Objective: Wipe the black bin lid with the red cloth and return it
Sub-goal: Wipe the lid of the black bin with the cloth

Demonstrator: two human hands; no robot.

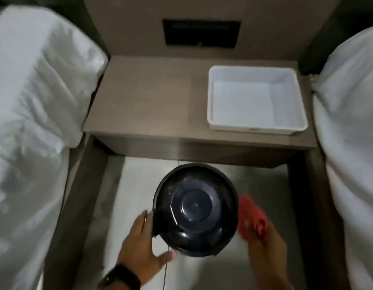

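White bedding fills both sides of the view: a large pillow and duvet [32, 97] on the left bed and another pillow [351, 114] on the right bed. Between them stands a brown wooden bedside table [147, 97], with a dark switch panel [201, 34] set in the wall board behind it. A white plastic tray [257, 100] sits at the table's right edge, reaching close to the front right corner, with a flat white sheet lying inside it.

Below the table's front edge, over the pale tiled floor [127, 185], is the round black bin lid [195, 210], seen from above and slightly blurred. The left hand [139, 245], with a dark watch [118, 278] on its wrist, is at the lid's lower left edge; its fingers are spread open, with a thumb pointing toward the lid's underside, and whether they bear on the lid I cannot tell. The right hand [267, 256] is just right of the lid, its fingers closed around the bunched red cloth [252, 218], which lies against the lid's right rim.
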